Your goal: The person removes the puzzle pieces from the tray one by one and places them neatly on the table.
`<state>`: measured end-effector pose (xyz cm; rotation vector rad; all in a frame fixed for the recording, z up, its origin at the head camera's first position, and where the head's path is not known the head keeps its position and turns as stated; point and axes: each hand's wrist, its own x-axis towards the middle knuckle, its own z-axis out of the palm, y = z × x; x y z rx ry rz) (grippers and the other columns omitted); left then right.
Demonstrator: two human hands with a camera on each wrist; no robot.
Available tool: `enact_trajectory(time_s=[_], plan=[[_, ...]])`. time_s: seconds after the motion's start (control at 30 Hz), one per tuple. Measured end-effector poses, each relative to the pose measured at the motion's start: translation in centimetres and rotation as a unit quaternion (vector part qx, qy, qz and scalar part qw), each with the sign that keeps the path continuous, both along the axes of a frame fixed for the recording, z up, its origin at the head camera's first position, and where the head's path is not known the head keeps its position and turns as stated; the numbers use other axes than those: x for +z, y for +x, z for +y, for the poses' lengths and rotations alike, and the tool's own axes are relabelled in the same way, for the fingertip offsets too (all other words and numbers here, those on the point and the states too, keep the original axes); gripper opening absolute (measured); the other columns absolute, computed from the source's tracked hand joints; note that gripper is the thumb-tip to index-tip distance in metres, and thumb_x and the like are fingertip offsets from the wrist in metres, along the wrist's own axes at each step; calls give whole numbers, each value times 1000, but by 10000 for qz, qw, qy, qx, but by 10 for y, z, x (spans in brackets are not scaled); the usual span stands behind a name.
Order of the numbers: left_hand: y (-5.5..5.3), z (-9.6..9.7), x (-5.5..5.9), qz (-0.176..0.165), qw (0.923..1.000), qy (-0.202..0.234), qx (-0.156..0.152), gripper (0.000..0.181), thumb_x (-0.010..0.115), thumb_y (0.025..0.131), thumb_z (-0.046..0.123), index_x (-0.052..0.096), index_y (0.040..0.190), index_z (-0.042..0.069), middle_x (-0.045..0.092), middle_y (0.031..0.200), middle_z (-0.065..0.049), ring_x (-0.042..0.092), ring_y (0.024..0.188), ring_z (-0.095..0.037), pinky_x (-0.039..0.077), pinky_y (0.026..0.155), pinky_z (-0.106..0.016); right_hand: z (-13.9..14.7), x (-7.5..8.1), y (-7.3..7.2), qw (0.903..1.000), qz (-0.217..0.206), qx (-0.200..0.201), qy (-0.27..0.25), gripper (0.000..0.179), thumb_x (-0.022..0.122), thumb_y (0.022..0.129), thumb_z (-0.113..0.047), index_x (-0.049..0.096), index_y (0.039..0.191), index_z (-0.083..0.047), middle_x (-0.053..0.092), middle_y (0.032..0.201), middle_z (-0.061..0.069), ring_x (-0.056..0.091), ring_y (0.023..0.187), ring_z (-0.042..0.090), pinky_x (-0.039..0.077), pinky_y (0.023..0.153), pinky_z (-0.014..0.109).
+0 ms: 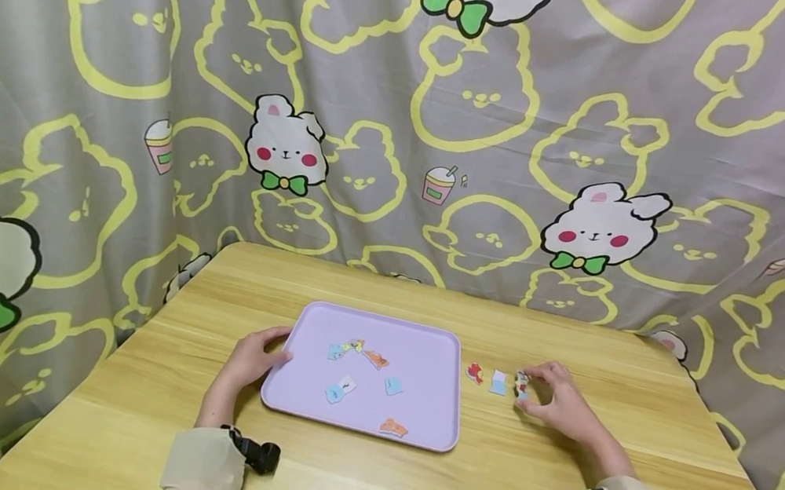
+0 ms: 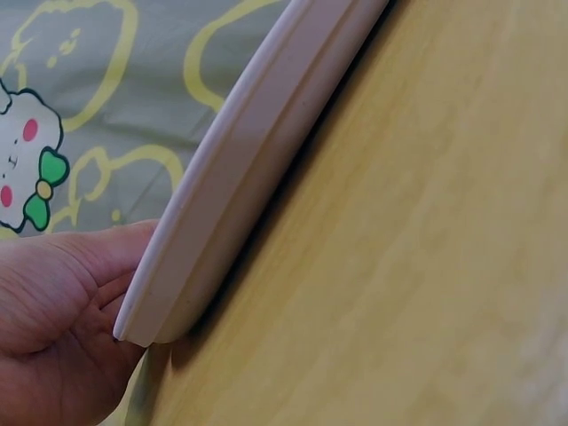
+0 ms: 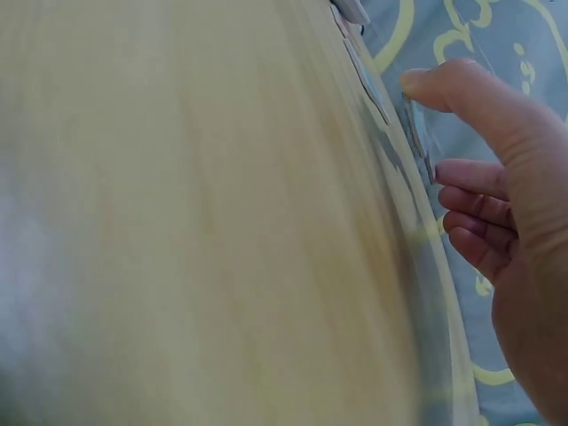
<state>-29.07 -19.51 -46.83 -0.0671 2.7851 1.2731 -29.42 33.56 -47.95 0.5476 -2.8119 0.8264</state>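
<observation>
A shallow lilac tray [image 1: 424,358] lies on the table with several small printed cardboard pieces, which look like puzzle pieces, on it. My left hand [image 1: 255,360] grips the tray's left edge; the left wrist view shows the thumb at the rim [image 2: 191,182], while its other fingers are partly hidden behind the tray. To the right of the tray, my right hand [image 1: 557,400] pinches a small multicoloured puzzle piece [image 1: 522,384] between thumb and fingertip. That piece [image 3: 419,133] appears edge-on in the right wrist view, raised off the wood. Its printed picture is too small to make out.
Between tray and right hand lie a red piece [image 1: 475,373] and a white-and-blue piece [image 1: 498,382]. On the tray are an orange piece [image 1: 393,427] near the front rim and a light-blue piece [image 1: 393,386]. A patterned curtain [image 1: 366,219] borders the wooden table [image 1: 355,482].
</observation>
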Motion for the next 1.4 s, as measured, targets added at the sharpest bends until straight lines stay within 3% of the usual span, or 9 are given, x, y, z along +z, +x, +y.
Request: enact_trajectory(time_s=[0.27,0.6,0.93,1.4], plan=[[-2,1,3,-14,10000,47,22,50,61,95,12,49,143,5,42,151,-24,33,143,-45,29,117,-58,1,3,-2,9988,211,68,428,53,84,75,-27,65,117,-1,55,102,5,48,101,21,44,85,40],[-5,0,4,-15,10000,65,-38,50,61,96,13,48,144,4,41,152,-24,32,144,-45,28,118,-58,2,5,-3,9972,226,128,702,54,83,75,-27,65,117,0,56,103,6,49,102,23,44,86,43],[-3,-2,2,19,10000,73,-61,51,61,95,12,47,144,4,42,151,-24,32,144,-45,29,118,-58,3,6,-3,9971,95,125,738,62,82,77,-32,63,123,4,56,108,9,47,106,27,45,88,49],[0,-3,0,5,9999,107,-54,51,61,96,12,47,144,3,42,151,-24,32,144,-45,28,118,-58,-14,1,1,9978,375,333,433,58,81,79,-31,64,123,3,58,105,6,49,99,18,43,81,35]])
